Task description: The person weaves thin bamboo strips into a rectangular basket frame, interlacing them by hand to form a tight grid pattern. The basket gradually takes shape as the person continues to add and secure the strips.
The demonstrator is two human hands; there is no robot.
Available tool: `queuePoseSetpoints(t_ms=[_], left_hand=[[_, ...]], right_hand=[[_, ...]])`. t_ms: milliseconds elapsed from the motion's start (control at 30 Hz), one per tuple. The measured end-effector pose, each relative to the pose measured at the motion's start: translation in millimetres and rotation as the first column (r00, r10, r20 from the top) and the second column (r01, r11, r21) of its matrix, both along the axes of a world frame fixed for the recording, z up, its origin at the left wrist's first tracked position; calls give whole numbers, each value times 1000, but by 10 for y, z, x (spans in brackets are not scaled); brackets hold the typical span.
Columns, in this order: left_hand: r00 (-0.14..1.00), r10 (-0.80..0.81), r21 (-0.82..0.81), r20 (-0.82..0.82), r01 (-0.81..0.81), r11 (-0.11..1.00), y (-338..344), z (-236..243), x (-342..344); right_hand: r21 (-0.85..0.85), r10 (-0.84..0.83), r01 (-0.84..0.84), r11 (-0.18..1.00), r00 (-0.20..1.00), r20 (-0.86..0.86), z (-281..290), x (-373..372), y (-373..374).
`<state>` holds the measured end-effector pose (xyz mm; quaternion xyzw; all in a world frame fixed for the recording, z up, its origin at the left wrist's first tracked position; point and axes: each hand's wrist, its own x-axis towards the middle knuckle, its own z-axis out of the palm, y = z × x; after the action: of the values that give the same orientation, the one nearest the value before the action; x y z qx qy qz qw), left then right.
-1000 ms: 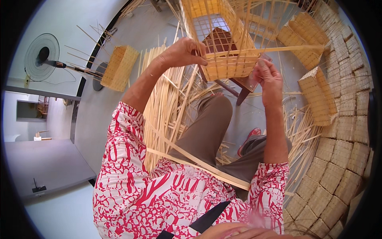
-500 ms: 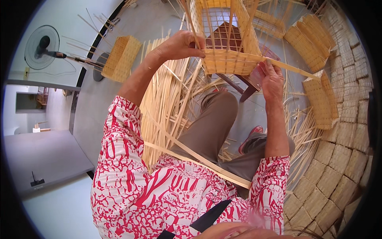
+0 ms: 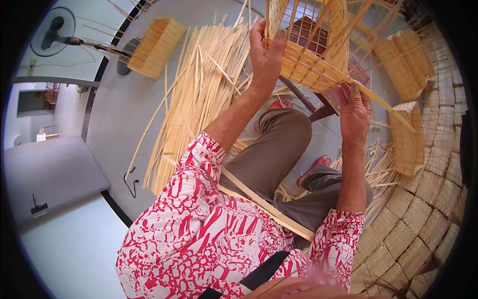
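Observation:
A half-woven bamboo basket (image 3: 303,67) is tilted in front of me, its loose upright strips fanning out at the top. My left hand (image 3: 266,55) is closed round its near left corner, thumb over the upper edge. At the near right corner, my right hand (image 3: 355,104) pinches a flat bamboo strip (image 3: 386,104) between thumb and fingers. This strip runs along the basket's near wall, and its free end sticks out to the right. Behind and under the basket is a dark wooden stool (image 3: 326,109), partly hidden. Several loose strips (image 3: 264,204) lie across my lap.
A large pile of split bamboo strips (image 3: 194,94) covers the floor at left. A woven basket (image 3: 154,47) stands near a fan (image 3: 54,32). More baskets (image 3: 406,65) and stacked woven blocks (image 3: 423,214) line the right side. A bent black hook (image 3: 132,184) lies on the floor.
The basket has turned clockwise and shifted right, its right corner now lower. My left hand has moved right with the left corner, and my right hand slightly right and down, still pinching the strip.

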<state>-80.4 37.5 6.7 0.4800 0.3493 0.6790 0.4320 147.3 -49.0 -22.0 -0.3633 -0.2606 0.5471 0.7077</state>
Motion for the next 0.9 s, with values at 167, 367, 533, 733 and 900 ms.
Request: queuePoseSetpoints(t_ms=[167,367,533,733,900], left_hand=[[975,-156,44,157,151,988,213,-60,304],[994,-97,-49,-50,95,994,93,107,468],[1000,-13,119,-25,16,993,132,40,453],[721,384,689,-577,177,703,-211,399,333],[568,389,664,-726,430,612,-125,482,630]], right_hand=[[-19,-92,93,995,995,30,190,128,-157],[9,-97,96,995,994,58,276,209,-358],[-31,-174,174,984,984,-20,327,179,-283],[-22,-196,196,980,981,3,281,209,-315],[-43,-172,168,985,976,-130,217,142,-332]])
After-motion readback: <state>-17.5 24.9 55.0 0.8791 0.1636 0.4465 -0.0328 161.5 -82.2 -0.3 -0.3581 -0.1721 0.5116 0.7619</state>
